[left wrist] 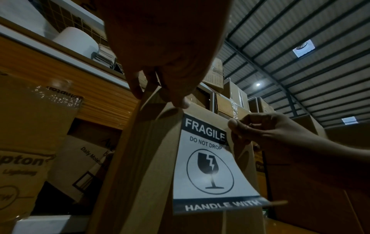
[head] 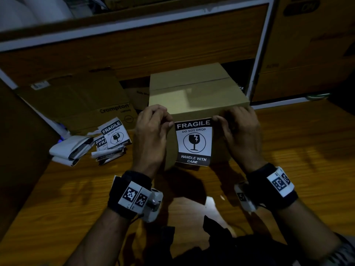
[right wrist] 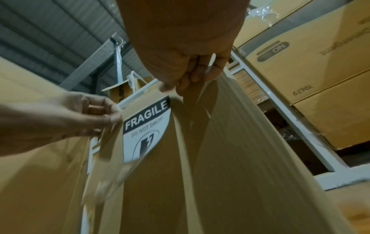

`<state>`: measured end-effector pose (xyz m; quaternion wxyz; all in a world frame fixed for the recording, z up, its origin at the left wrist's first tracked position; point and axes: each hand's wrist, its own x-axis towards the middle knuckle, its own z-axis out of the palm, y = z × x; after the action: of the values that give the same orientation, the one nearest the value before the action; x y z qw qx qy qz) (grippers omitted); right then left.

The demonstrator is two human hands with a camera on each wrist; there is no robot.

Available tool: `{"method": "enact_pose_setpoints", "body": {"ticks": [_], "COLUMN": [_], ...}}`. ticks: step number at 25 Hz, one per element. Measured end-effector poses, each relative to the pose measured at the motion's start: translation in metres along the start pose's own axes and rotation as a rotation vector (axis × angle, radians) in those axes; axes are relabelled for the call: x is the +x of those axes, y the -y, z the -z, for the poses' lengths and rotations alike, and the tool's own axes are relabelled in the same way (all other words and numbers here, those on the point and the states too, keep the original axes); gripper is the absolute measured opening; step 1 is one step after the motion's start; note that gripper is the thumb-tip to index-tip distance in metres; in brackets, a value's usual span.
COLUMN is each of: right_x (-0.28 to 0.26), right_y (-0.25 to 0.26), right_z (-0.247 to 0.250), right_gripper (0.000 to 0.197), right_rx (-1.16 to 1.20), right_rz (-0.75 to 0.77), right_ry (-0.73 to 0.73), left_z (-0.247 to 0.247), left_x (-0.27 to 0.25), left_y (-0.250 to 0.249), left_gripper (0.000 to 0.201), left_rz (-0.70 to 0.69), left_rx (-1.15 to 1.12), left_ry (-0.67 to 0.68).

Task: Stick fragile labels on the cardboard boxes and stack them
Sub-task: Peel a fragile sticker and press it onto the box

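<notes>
A taped cardboard box [head: 194, 93] stands on the wooden table [head: 288, 143] in front of me. A black-and-white FRAGILE label [head: 194, 142] hangs against its near face, top edge at the box, lower part curling free [left wrist: 210, 171]. My left hand [head: 153, 127] pinches the label's top left corner; in the left wrist view its fingertips [left wrist: 180, 102] meet at that corner. My right hand [head: 236, 125] pinches the top right corner [right wrist: 170, 86]. A loose pile of more FRAGILE labels [head: 113, 139] lies on the table to the left.
Crumpled white backing paper [head: 71, 148] lies beside the label pile. A flattened Crompton carton [head: 92, 104] leans at the back left. White-framed shelving [head: 259, 50] with large cartons [right wrist: 320, 76] rises behind and to the right of the box.
</notes>
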<state>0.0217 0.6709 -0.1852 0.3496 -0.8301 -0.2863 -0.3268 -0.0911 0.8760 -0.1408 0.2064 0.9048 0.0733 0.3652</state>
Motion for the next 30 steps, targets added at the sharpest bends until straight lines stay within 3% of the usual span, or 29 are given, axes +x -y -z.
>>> {"method": "enact_pose_setpoints", "body": {"ticks": [4, 9, 15, 22, 28, 30], "right_x": [-0.002, -0.004, -0.038, -0.028, -0.035, -0.036], "right_y": [0.004, 0.006, 0.024, 0.007, 0.013, 0.017], "right_z": [-0.008, -0.003, -0.004, -0.003, -0.004, -0.005], "right_gripper": [0.046, 0.041, 0.044, 0.026, 0.054, 0.057], "right_rx": [-0.079, -0.104, -0.040, -0.031, 0.083, 0.186], "right_rz": [-0.040, -0.058, -0.396, -0.350, -0.412, -0.450], "right_ry": [-0.017, -0.035, 0.307, 0.313, 0.370, 0.305], "left_z": [-0.005, -0.010, -0.017, -0.014, -0.015, -0.015], "left_x": [-0.005, -0.007, -0.009, -0.010, -0.009, -0.009], "left_y": [-0.003, -0.002, -0.001, 0.003, 0.001, 0.001], "left_gripper": [0.029, 0.028, 0.052, 0.056, 0.057, 0.058], "left_rz": [0.006, -0.029, 0.029, -0.011, 0.018, 0.019], "left_rx": [0.064, 0.145, 0.207, 0.198, 0.207, 0.215], "left_ry": [0.047, 0.007, 0.062, 0.061, 0.062, 0.065]}}
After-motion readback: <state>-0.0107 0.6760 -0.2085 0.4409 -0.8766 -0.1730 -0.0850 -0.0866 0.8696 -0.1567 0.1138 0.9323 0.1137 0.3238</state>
